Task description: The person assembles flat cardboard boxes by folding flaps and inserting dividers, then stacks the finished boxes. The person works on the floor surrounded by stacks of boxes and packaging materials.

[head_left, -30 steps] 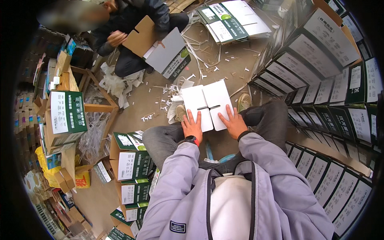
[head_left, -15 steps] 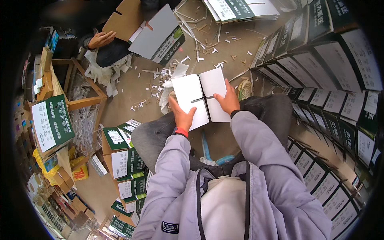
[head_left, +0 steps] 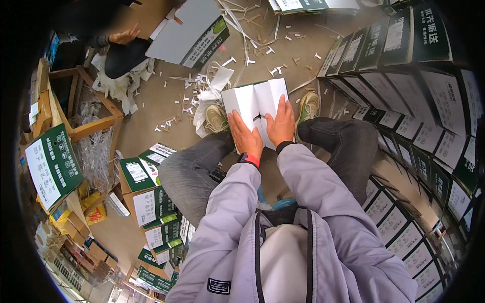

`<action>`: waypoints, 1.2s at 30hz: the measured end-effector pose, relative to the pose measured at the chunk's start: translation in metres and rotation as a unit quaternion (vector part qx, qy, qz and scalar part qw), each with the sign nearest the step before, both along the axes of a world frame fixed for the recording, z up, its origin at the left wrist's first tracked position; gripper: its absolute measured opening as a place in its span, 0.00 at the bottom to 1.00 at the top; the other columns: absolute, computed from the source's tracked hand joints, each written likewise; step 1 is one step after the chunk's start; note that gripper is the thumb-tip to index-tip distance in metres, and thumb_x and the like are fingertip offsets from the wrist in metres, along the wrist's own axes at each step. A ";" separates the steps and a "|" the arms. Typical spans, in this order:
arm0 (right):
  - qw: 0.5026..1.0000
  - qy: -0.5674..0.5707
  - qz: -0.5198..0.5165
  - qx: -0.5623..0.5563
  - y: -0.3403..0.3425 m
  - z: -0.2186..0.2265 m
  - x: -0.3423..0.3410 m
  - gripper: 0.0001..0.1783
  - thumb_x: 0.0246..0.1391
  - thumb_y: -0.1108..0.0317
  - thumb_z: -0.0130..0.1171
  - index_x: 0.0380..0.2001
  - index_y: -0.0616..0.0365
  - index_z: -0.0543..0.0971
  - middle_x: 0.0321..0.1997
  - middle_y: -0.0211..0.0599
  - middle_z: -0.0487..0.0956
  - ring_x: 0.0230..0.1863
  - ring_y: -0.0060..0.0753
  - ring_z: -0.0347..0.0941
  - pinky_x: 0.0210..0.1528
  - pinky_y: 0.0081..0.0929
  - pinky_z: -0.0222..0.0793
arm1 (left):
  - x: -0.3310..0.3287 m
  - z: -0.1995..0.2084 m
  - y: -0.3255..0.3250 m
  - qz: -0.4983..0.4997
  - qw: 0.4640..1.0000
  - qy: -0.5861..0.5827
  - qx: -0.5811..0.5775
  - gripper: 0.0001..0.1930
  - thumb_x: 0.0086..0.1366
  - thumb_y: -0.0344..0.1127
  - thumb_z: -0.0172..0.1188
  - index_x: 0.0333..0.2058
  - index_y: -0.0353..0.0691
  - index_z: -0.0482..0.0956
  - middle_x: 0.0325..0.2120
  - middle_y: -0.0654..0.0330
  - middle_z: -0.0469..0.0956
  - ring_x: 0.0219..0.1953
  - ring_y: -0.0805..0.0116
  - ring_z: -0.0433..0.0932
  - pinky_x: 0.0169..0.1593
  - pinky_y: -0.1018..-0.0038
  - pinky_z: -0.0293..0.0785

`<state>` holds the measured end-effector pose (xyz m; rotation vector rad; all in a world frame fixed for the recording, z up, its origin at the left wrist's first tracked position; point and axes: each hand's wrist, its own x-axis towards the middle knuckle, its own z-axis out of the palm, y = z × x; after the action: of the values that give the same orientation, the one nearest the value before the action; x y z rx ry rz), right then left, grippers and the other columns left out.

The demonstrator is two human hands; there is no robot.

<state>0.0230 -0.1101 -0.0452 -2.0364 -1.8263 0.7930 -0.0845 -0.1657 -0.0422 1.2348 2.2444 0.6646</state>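
Note:
Between my knees sits a carton point(head_left: 246, 100) with white flaps turned inward and a strip of dark green at its far edge. A small dark slot shows in the middle where the flaps meet. My left hand point(head_left: 245, 134) lies flat along the left flap, fingers stretched away from me. Flat on the right flap rests my right hand point(head_left: 281, 123), its fingers also stretched and its thumb near the slot. Neither hand is wrapped round anything. The carton's near end is partly hidden by my hands and wrists.
Green-and-white cartons point(head_left: 386, 43) are stacked along my right, and more cartons point(head_left: 144, 207) stand by my left knee. White and brown cardboard scraps point(head_left: 230, 61) litter the floor ahead. At the upper left, another person's hand point(head_left: 125, 35) is beside a large open carton point(head_left: 189, 35).
My hands have shifted from gripping the carton's sides to lying flat on its flaps. The flaps now slope inward. The other person's carton has moved left.

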 end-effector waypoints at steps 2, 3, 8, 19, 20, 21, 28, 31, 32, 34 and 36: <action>1.000 -0.002 0.009 0.014 0.000 -0.001 -0.002 0.48 0.61 0.65 0.67 0.78 0.61 0.55 0.74 0.65 0.63 0.75 0.67 0.59 0.76 0.53 0.56 | 0.005 -0.002 0.001 -0.003 1.000 0.009 -0.007 0.52 0.61 0.25 0.67 0.78 0.34 0.44 0.77 0.34 0.48 0.79 0.36 0.48 0.80 0.52 0.44; 0.999 0.006 0.019 0.031 -0.001 -0.004 -0.002 0.46 0.63 0.64 0.65 0.78 0.62 0.55 0.76 0.63 0.62 0.76 0.66 0.57 0.77 0.53 0.54 | 0.006 -0.006 0.002 -0.005 1.000 0.014 -0.008 0.52 0.62 0.25 0.66 0.78 0.34 0.43 0.77 0.35 0.47 0.79 0.36 0.47 0.80 0.51 0.43; 0.994 0.069 0.053 0.060 -0.002 -0.017 -0.002 0.38 0.69 0.59 0.55 0.78 0.60 0.59 0.81 0.53 0.58 0.82 0.62 0.49 0.81 0.52 0.44 | -0.001 -0.023 0.001 -0.080 0.997 0.002 -0.001 0.49 0.69 0.39 0.61 0.79 0.35 0.41 0.79 0.37 0.41 0.81 0.36 0.39 0.79 0.43 0.34; 0.985 0.021 0.171 -0.026 0.026 -0.033 0.039 0.42 0.59 0.66 0.64 0.77 0.46 0.64 0.84 0.53 0.52 0.83 0.60 0.46 0.82 0.57 0.43 | -0.040 -0.045 0.020 -0.080 0.993 0.085 -0.032 0.37 0.67 0.37 0.63 0.72 0.38 0.64 0.75 0.35 0.54 0.78 0.36 0.52 0.78 0.49 0.49; 0.996 0.045 0.082 -0.007 0.032 -0.036 0.041 0.45 0.56 0.67 0.69 0.76 0.53 0.63 0.83 0.60 0.50 0.81 0.65 0.49 0.79 0.51 0.51 | -0.049 -0.054 0.027 0.021 0.999 0.041 -0.017 0.36 0.69 0.38 0.63 0.72 0.35 0.63 0.75 0.36 0.55 0.78 0.38 0.53 0.78 0.52 0.50; 0.994 0.107 -0.035 0.012 0.032 -0.061 0.043 0.41 0.63 0.58 0.66 0.74 0.61 0.65 0.80 0.57 0.59 0.77 0.61 0.59 0.76 0.45 0.58 | -0.059 -0.069 0.029 0.117 0.993 -0.004 0.000 0.35 0.70 0.39 0.62 0.71 0.32 0.63 0.75 0.36 0.56 0.78 0.40 0.54 0.78 0.55 0.52; 0.728 0.619 -0.283 -0.083 0.066 -0.003 0.090 0.42 0.79 0.40 0.33 0.50 0.70 0.83 0.56 0.51 0.84 0.60 0.38 0.78 0.70 0.39 0.66 | -0.098 0.003 0.059 0.316 0.737 -0.577 0.155 0.42 0.76 0.73 0.34 0.63 0.42 0.76 0.55 0.57 0.80 0.57 0.63 0.74 0.65 0.58 0.66; 0.746 0.582 -0.293 -0.143 0.040 -0.020 0.127 0.41 0.77 0.37 0.37 0.40 0.66 0.85 0.47 0.47 0.88 0.52 0.40 0.82 0.65 0.37 0.70 | -0.116 -0.014 0.034 0.309 0.774 -0.541 0.119 0.42 0.77 0.73 0.36 0.55 0.38 0.81 0.37 0.63 0.84 0.40 0.69 0.78 0.50 0.71 0.72; 0.726 0.596 -0.282 -0.194 0.025 -0.058 0.146 0.40 0.75 0.35 0.41 0.40 0.63 0.85 0.47 0.44 0.87 0.51 0.39 0.82 0.62 0.38 0.72 | -0.116 -0.034 0.031 0.342 0.763 -0.542 0.080 0.42 0.76 0.76 0.38 0.51 0.39 0.84 0.35 0.64 0.83 0.35 0.70 0.76 0.44 0.74 0.71; 0.726 0.488 -0.400 -0.272 0.003 -0.051 0.134 0.39 0.71 0.30 0.46 0.49 0.58 0.84 0.48 0.38 0.87 0.52 0.40 0.81 0.62 0.44 0.72 | -0.115 -0.052 0.006 0.321 0.791 -0.521 -0.022 0.41 0.75 0.76 0.40 0.56 0.42 0.81 0.46 0.64 0.83 0.44 0.69 0.79 0.51 0.71 0.73; 0.724 0.416 -0.430 -0.344 -0.014 -0.064 0.141 0.36 0.70 0.33 0.49 0.54 0.56 0.83 0.52 0.36 0.87 0.54 0.40 0.81 0.62 0.47 0.71 | -0.108 -0.052 -0.008 0.235 0.800 -0.546 -0.081 0.44 0.74 0.76 0.42 0.70 0.44 0.70 0.62 0.62 0.78 0.61 0.64 0.76 0.63 0.66 0.69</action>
<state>0.1637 -0.1240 -0.1095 -1.9665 0.0023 1.7706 -0.1923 -0.1738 -0.0943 0.0371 1.4918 0.9934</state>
